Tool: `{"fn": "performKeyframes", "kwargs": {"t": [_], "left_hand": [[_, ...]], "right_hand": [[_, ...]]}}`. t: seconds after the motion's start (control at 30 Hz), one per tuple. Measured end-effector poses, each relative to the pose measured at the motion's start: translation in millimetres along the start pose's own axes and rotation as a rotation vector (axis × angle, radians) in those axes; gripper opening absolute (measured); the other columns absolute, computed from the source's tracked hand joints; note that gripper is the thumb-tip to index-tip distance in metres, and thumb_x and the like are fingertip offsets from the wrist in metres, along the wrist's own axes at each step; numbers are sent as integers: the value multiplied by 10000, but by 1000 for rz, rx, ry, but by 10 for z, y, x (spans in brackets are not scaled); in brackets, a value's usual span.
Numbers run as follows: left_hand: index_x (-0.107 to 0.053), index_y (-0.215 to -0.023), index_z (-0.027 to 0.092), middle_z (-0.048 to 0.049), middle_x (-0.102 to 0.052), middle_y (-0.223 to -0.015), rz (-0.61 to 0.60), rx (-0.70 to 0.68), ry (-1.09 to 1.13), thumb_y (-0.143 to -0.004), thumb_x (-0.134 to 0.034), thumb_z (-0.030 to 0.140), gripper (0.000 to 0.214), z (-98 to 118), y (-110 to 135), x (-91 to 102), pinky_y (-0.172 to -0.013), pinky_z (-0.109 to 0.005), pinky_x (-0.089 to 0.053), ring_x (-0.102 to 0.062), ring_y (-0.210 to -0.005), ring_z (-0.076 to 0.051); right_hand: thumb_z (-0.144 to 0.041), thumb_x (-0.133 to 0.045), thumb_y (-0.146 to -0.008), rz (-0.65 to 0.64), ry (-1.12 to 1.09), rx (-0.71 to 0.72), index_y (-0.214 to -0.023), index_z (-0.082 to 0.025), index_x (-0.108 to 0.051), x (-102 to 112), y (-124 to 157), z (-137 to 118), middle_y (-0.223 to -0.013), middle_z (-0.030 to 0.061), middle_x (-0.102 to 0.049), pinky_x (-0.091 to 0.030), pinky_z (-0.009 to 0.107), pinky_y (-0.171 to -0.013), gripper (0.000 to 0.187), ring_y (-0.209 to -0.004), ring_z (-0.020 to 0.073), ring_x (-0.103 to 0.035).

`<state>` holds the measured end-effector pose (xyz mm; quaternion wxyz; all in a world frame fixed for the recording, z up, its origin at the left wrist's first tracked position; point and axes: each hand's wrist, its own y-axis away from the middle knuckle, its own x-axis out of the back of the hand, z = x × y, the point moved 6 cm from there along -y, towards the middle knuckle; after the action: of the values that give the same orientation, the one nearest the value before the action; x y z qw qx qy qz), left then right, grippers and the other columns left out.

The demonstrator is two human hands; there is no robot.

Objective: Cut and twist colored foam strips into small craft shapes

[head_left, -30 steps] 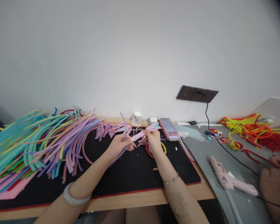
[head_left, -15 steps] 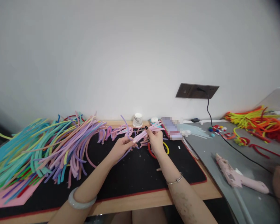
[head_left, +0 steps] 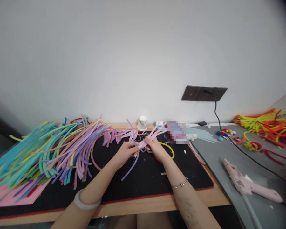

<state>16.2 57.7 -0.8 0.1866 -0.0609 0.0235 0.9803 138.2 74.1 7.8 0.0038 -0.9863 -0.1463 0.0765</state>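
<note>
Over the black mat [head_left: 143, 181] my two hands meet at a bundle of pale pink pipe cleaners [head_left: 156, 131], whose loose ends fan out toward the back right. My left hand [head_left: 128, 152] pinches the near end of the bundle. Beside it, my right hand [head_left: 155, 148] is closed round the pink stems. A purple pipe cleaner [head_left: 131, 168] crosses at my left fingertips, one end pointing up and the other hanging down toward the mat. Behind my hands lie pink and purple looped pieces [head_left: 113, 136]. A yellow loop [head_left: 171, 149] sits partly behind my right wrist.
A large heap of pastel pipe cleaners [head_left: 69, 149] covers the left. At the back stand a white paper cup [head_left: 142, 123] and a phone with a blurred screen [head_left: 177, 132]. On the grey right-hand table lie a pink glue gun [head_left: 250, 184], pom-poms [head_left: 225, 133], a black cord [head_left: 243, 149] and orange-yellow pipe cleaners [head_left: 264, 127].
My right hand has slid down the pink bundle toward my left hand, and the loose ends have spread. More of the purple pipe cleaner now hangs below. The view has shifted slightly left.
</note>
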Motion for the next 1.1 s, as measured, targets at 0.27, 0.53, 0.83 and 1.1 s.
{"fn": "performKeyframes", "kwargs": {"t": [0.27, 0.53, 0.83, 1.1], "left_hand": [[-614, -742, 129, 48, -485, -536, -81, -26, 43, -723, -695, 401, 285, -37, 19, -56, -472, -199, -295, -376, -439, -48], [-552, -710, 148, 46, -500, -614, -152, -103, 54, -731, -693, 405, 294, 53, 53, -101, -454, -182, -274, -378, -451, -37], [-529, -666, 140, 61, -440, -613, -215, -65, 62, -748, -687, 364, 286, 59, 88, -180, -451, -180, -280, -358, -431, -20], [-580, -742, 144, 45, -515, -564, -99, -13, 133, -733, -696, 390, 273, -70, 35, -49, -445, -179, -336, -439, -423, -48]], "right_hand": [[-448, -586, -749, -41, 103, 40, -543, -181, -407, -179, 28, 19, -453, -72, -314, -138, 208, -398, 382, -406, 52, -234], [-440, -648, -655, -21, -247, -83, -554, -195, -350, -182, 56, 14, -407, -101, -276, -100, 196, -396, 399, -361, 29, -169], [-430, -695, -612, 128, -464, -45, -510, -209, -301, 52, 24, -144, -426, -92, -212, -85, 204, -371, 463, -391, 44, -116], [-447, -679, -662, 180, -385, 47, -574, -210, -310, 134, -30, -71, -431, -107, -206, -113, 193, -370, 446, -367, 35, -136]]}}
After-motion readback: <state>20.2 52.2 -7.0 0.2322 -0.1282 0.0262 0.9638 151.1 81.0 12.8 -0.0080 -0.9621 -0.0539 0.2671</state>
